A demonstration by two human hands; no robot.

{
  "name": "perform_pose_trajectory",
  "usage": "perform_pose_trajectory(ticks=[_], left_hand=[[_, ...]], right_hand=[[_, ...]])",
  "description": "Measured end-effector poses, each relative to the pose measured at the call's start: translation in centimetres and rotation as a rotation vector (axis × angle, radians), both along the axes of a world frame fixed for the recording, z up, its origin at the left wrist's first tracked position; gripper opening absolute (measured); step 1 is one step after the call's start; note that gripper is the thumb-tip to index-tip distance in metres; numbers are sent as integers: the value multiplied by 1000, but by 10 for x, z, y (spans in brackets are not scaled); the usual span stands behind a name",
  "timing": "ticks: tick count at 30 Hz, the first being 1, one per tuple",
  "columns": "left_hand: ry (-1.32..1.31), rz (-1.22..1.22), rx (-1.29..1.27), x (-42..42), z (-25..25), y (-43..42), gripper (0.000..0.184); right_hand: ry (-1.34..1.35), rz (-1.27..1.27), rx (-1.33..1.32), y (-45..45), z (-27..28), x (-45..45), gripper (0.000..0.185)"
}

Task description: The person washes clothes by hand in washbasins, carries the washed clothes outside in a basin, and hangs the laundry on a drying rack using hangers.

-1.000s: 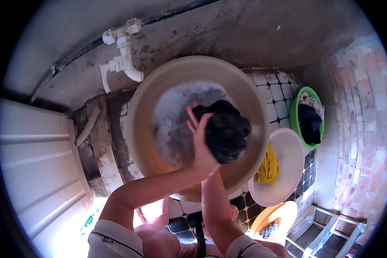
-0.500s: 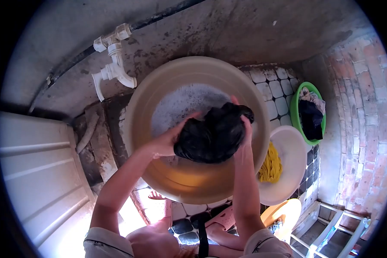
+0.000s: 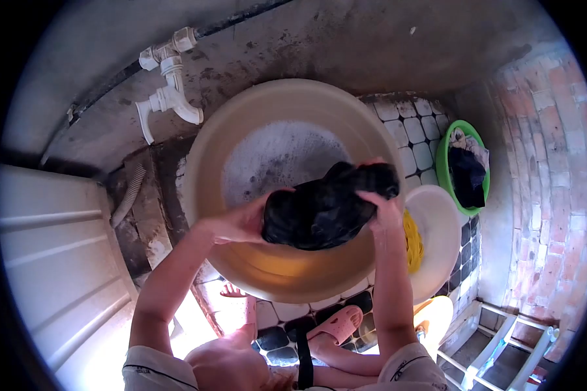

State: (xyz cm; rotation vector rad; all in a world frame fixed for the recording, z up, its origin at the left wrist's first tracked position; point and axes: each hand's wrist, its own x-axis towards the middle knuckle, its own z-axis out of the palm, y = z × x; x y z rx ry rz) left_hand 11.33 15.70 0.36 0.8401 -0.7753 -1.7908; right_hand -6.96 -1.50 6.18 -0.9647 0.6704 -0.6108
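Note:
A bunched black garment (image 3: 316,212) is held above a large beige basin (image 3: 209,156) with soapy water (image 3: 280,146) in it. My left hand (image 3: 242,223) grips the garment's left end. Closed round its right end is my right hand (image 3: 383,210), with the fingers partly hidden by the fabric. The cloth looks wet and is drawn out sideways between both hands. Which kind of garment it is I cannot tell.
Right of the big basin, a smaller pale basin (image 3: 440,228) holds yellow cloth (image 3: 412,242). Beyond it stands a green tub (image 3: 442,159) with dark and light clothes (image 3: 468,171). A white tap (image 3: 176,101) juts from the wall. A white rack (image 3: 496,348) is at lower right.
My right hand has moved right with its end of the black garment, so the bundle is longer sideways. My left hand has stayed near the same place on its end.

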Motion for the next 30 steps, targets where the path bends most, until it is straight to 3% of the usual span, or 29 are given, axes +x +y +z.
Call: perform_pose_trajectory(ticks=[2,5,6,9,12,13,14,15,16,17,19,21,22,25,27,29,30], left_hand=[[348,-249,15,4,-4,11,86],[700,188,275,-33,-9,-1,75],[739,320,493,-44,-12,-16,67],[864,479,474,-60,5,-47,58],[755,679,545,-69,-4,-63,38],[578,800,533,-63,1,-63,33],[398,913,517,-53,15,-62,28],[218,1017,497,-46,29,-62,24],[4,1067,300,-42,42,-62,20],[-284,1020,34,-40,47,-59,21],[-845,857,-500,-41,49,-47,26],[-1101,717,-752,-48,50,-47,24],[-1158,639,-873,-53,56,-48,22],[-1397,404,-1096,-68,69,-55,23],[-1530,257,-1147,-80,72,-61,23],[-1614,127,-1160,-91,74,-69,20],[-1673,81,-1189,-95,70,-74,18]], right_hand=[[-81,-117,-17,3,6,3,47],[-119,-74,-266,10,1,6,47],[-107,-89,-321,16,5,10,42],[-153,-155,-187,33,-2,12,35],[-170,-275,-256,38,-3,6,32],[-169,-341,-261,39,-1,4,33],[-210,-531,-11,37,2,2,32],[-154,-519,133,29,-1,-1,32],[-99,-505,274,14,-9,-4,32],[-45,-489,415,2,-17,-4,32],[50,-337,418,-11,-24,4,34],[98,-174,462,-18,-20,17,34],[198,-118,421,-17,-14,26,39],[719,106,-66,-21,5,48,44],[774,237,-238,-24,1,57,52],[877,427,-414,-14,36,76,54],[951,346,-596,-20,9,74,56]])
